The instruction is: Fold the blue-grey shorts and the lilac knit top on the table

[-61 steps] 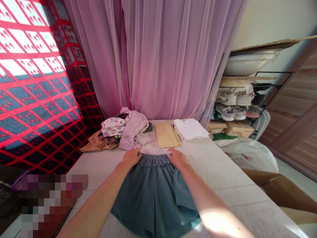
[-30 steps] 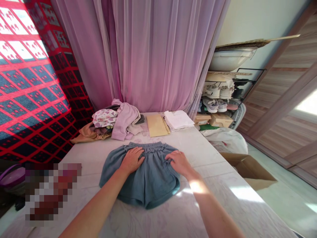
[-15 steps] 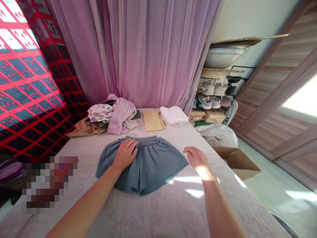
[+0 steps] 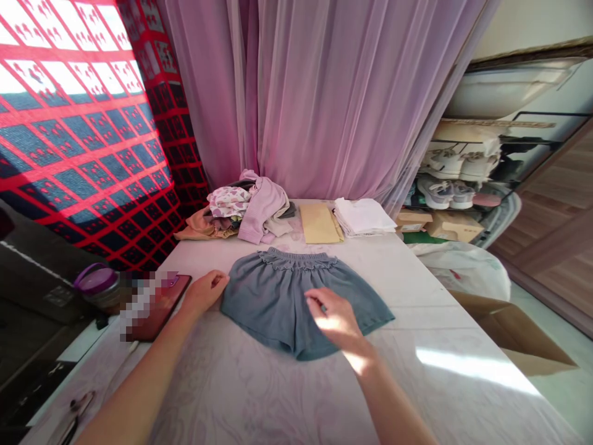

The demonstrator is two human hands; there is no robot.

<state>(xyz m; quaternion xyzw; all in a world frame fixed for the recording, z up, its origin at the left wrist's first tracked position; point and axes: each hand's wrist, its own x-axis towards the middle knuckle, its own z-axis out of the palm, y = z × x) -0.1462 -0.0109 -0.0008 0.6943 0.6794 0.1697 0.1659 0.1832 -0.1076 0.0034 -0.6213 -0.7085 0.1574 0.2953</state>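
Grey-blue shorts (image 4: 278, 296) lie spread flat on the pale table (image 4: 417, 290), waistband toward the curtain. My left hand (image 4: 204, 292) rests on the table just off the shorts' left edge, fingers loosely curled and holding nothing. My right hand (image 4: 334, 316) lies on the right leg of the shorts, fingers apart, palm down on the cloth.
A heap of crumpled clothes (image 4: 245, 213) sits at the table's far left. Next to it lie a tan folded piece (image 4: 319, 224) and a white folded stack (image 4: 364, 216). A dark red phone (image 4: 155, 306) and a purple-lidded jar (image 4: 97, 285) are left. A cardboard box (image 4: 514, 334) stands on the floor at right.
My left hand slid off the shorts to their left edge. My right hand came back from the right onto the shorts' right leg. The view shifted left.
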